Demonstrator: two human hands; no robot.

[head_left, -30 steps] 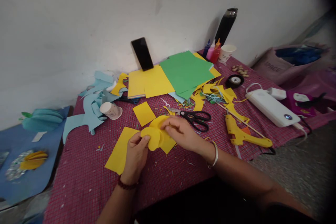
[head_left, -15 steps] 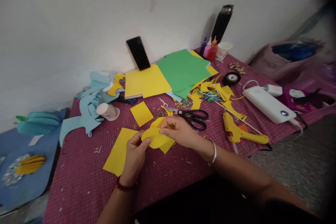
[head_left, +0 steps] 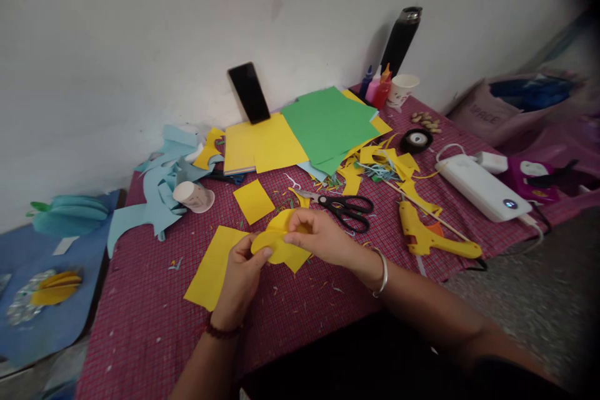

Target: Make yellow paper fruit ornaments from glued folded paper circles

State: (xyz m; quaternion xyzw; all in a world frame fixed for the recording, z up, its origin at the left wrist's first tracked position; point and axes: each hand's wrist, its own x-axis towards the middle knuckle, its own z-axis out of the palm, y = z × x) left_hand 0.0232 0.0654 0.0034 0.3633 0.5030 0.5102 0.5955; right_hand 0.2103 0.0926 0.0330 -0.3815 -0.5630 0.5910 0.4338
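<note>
Between my two hands is a rounded yellow paper cutout (head_left: 273, 242), made of more than one overlapping rounded part. My left hand (head_left: 244, 269) pinches its left edge, thumb on top. My right hand (head_left: 319, 237) grips its right side between thumb and fingers; the fingertips are partly hidden. Under the cutout lies a square piece of yellow paper (head_left: 297, 259). A larger yellow sheet (head_left: 215, 269) rests beside my left hand, partly behind it. Black-handled scissors (head_left: 344, 205) lie just beyond my right hand, blades pointing left.
Green sheets (head_left: 332, 128) overlap yellow sheets (head_left: 280, 145) at the back, below a phone (head_left: 249, 92) leaning on the wall. Blue scraps (head_left: 157, 194) and a paper cup (head_left: 193, 196) are left. A glue gun (head_left: 429, 234), power bank (head_left: 482, 187) and tape roll (head_left: 416, 139) lie right.
The view has shifted slightly. Both hands keep hold of the yellow cutout in nearly the same place, and its upper part looks slightly more folded up.
</note>
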